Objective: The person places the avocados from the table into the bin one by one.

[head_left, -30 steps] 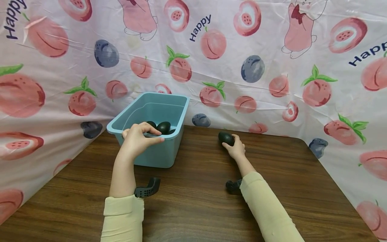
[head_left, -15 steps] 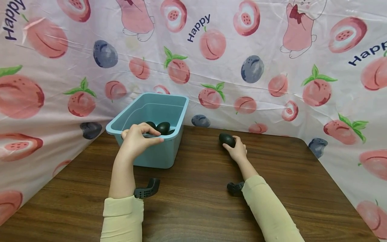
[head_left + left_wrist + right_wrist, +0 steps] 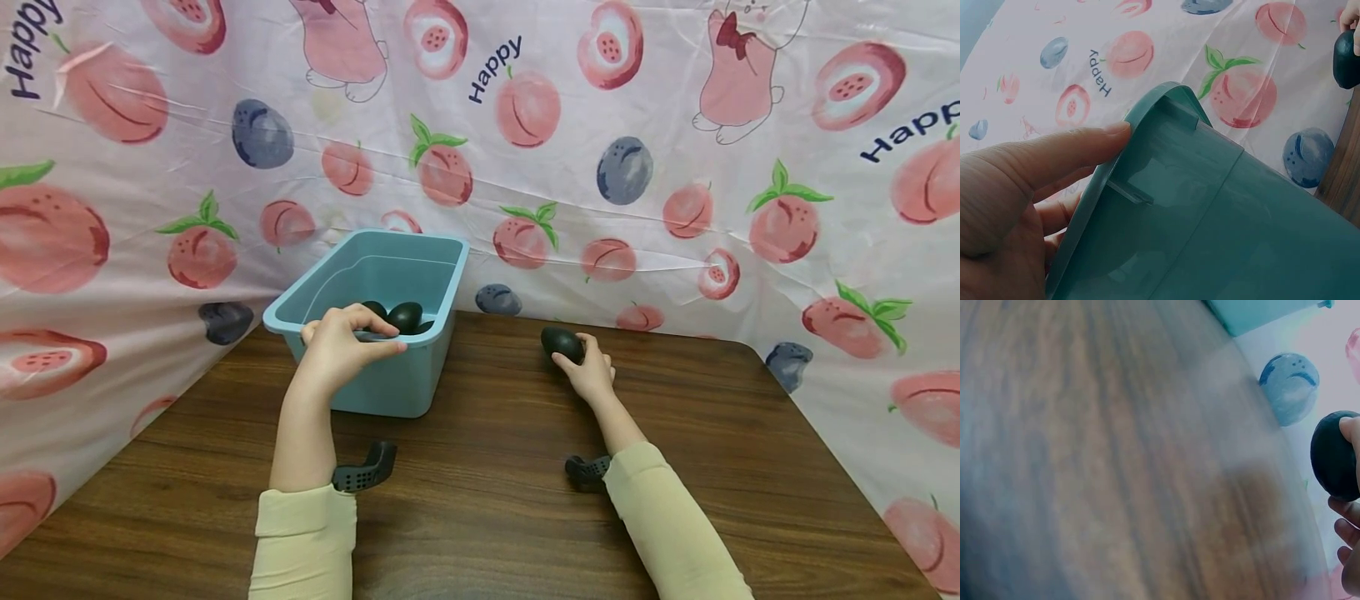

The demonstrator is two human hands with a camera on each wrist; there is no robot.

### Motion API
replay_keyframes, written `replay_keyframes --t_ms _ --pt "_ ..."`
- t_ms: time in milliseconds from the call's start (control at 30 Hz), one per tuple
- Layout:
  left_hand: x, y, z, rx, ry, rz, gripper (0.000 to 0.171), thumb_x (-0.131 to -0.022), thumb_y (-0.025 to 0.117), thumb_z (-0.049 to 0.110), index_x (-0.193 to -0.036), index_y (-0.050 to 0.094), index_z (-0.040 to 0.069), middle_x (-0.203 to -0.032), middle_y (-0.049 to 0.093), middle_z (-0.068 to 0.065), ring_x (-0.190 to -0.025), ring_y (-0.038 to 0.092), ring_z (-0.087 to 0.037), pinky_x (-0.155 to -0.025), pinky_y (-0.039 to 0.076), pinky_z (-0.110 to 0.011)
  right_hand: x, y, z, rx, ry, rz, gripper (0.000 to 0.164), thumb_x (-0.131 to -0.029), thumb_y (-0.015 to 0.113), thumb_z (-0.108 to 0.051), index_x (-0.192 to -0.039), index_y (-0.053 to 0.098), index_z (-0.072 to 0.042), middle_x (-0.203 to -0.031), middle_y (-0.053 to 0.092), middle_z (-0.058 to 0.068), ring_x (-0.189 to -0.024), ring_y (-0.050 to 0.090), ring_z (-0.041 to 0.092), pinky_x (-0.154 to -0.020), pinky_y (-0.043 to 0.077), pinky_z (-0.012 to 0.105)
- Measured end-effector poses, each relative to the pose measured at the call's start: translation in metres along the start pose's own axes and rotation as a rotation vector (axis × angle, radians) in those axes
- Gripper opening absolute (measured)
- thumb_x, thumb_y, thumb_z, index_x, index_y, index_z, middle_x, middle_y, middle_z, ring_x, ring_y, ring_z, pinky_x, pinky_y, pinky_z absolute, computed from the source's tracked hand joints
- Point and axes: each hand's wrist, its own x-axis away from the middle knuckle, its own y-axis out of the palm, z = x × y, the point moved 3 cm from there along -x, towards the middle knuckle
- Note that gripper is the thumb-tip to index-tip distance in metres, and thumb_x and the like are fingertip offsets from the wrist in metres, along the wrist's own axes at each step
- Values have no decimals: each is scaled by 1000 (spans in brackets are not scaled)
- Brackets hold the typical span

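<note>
A light blue plastic bin [image 3: 386, 375] stands at the left of the brown wooden table, with several dark avocados [image 3: 405, 317] lying inside it. At its near rim my left hand [image 3: 341, 342] pinches the edge, thumb on the outside and fingers over the rim. The left wrist view shows this grip on the bin's rim [image 3: 1088, 206] up close. To the right of the bin, my right hand [image 3: 591, 375] holds one dark green, egg-shaped avocado [image 3: 559, 342] between thumb and fingers. In the right wrist view that avocado [image 3: 1332, 456] appears at the right edge, partly cut off.
The wooden table [image 3: 480, 500] reaches back to a pink fruit-print cloth [image 3: 555, 167] that hangs behind and along both sides. A black wrist mount [image 3: 367, 468] is on the left wrist, and another mount [image 3: 587, 472] is on the right.
My right forearm has shifted slightly to the right, while the hand with the avocado stays at nearly the same spot. My left hand keeps its grip on the bin's rim.
</note>
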Motion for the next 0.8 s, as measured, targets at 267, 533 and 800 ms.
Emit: replay_keyframes --t_ms 267,533,800 --pt "0 0 1 0 -2 -2 21 -76 83 24 -88 76 8 -96 66 -4 -100 52 -29 -95 8 -54 4 -7 -5 -17 -36 11 66 -90 66 -37 -142 37 -9 -134 49 19 -119 36 38 -101 15 52" --pt "-1 0 1 -4 3 2 20 -76 83 23 -88 76 8 -96 66 -4 -99 53 -29 -95 9 -54 6 -11 -10 -20 -47 8 67 -90 66 -39 -143 36 -9 -127 52 19 -118 36 36 -101 15 52" --pt "0 1 1 -3 -3 -1 21 -76 83 23 -88 76 8 -96 66 -5 -100 53 -29 -95 8 -54 10 -15 -13 -53 -67 20 68 -89 67 -41 -141 37 -9 -110 55 20 -118 35 36 -101 13 53"
